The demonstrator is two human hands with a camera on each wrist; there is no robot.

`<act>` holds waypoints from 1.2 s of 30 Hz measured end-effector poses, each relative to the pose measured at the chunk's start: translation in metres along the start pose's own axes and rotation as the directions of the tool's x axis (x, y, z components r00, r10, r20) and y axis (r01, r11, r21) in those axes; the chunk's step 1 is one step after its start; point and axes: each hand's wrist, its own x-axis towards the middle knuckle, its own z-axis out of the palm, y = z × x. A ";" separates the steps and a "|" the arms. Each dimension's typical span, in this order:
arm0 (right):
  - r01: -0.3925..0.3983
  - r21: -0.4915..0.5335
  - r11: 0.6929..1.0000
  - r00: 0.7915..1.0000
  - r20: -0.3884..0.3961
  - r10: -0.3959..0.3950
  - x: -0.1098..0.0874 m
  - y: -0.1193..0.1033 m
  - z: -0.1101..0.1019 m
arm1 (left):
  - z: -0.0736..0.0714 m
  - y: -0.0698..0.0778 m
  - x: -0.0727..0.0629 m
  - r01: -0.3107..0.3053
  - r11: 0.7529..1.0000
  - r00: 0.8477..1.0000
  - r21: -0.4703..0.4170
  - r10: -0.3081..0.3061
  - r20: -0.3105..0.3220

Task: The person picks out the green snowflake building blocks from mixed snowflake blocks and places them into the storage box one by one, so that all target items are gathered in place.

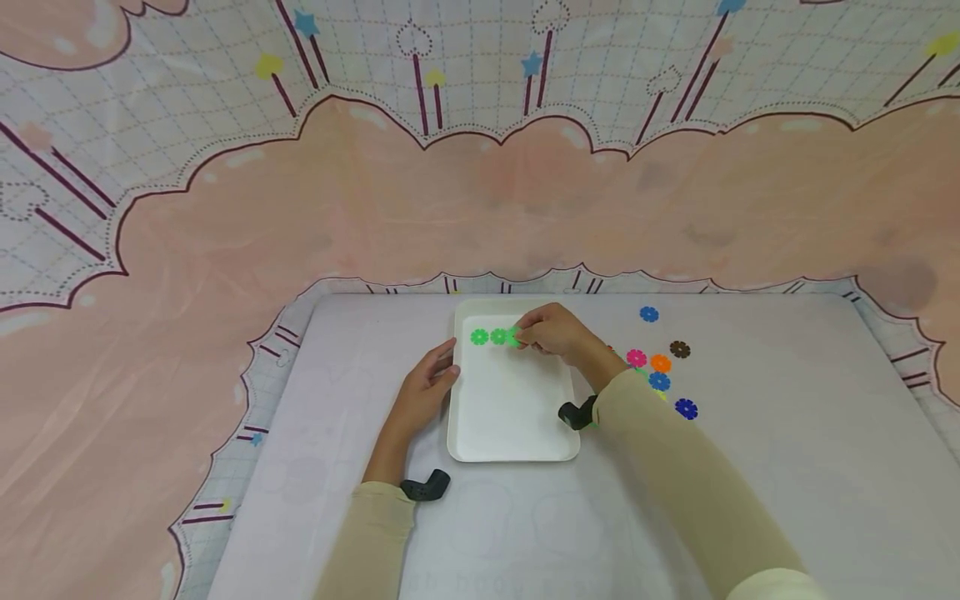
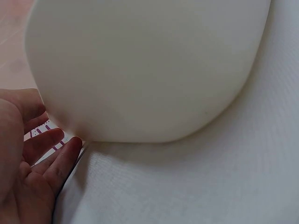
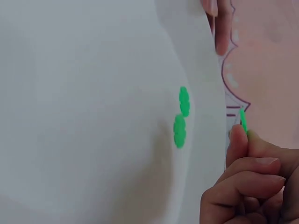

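My right hand [image 1: 553,332] pinches a green flower-shaped disc [image 1: 513,336] between thumb and finger, just above the white tray [image 1: 510,425]. In the right wrist view the pinched disc [image 3: 244,120] shows edge-on. Two more green flower-shaped discs, one [image 1: 479,337] to the left and one [image 1: 498,336] beside the held piece, lie in a row near the tray's far edge. My left hand [image 1: 422,392] touches the tray's left side with its fingertips. In the left wrist view those fingers [image 2: 70,156] rest against the tray's rim, loosely bent.
Right of the tray lie several loose flower discs, among them a pink one [image 1: 636,357], an orange one [image 1: 661,363], a brown one [image 1: 680,349] and a dark blue one [image 1: 686,408]. My right forearm hides part of that group. A white cloth [image 1: 315,500] covers the table.
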 end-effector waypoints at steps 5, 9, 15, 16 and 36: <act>-0.036 0.016 0.999 0.999 -0.036 0.037 0.003 -0.002 0.018 | 0.000 0.001 0.000 0.000 1.000 1.000 0.004 0.000 0.003; -0.058 0.013 0.998 0.996 -0.059 0.059 0.006 0.000 0.029 | 0.000 0.002 -0.001 0.002 1.000 1.000 -0.007 -0.002 0.007; -0.040 0.012 0.999 0.996 -0.076 0.041 0.014 0.008 0.039 | 0.000 0.001 -0.001 0.003 1.000 1.000 0.002 -0.003 0.002; -0.040 0.009 0.999 0.996 -0.079 0.040 0.015 0.010 0.040 | 0.000 0.001 -0.001 0.002 1.000 1.000 0.006 -0.002 0.002; -0.122 -0.068 0.990 0.982 -0.151 0.111 0.027 0.014 0.056 | 0.000 0.002 0.000 0.020 1.000 1.000 0.010 -0.021 0.016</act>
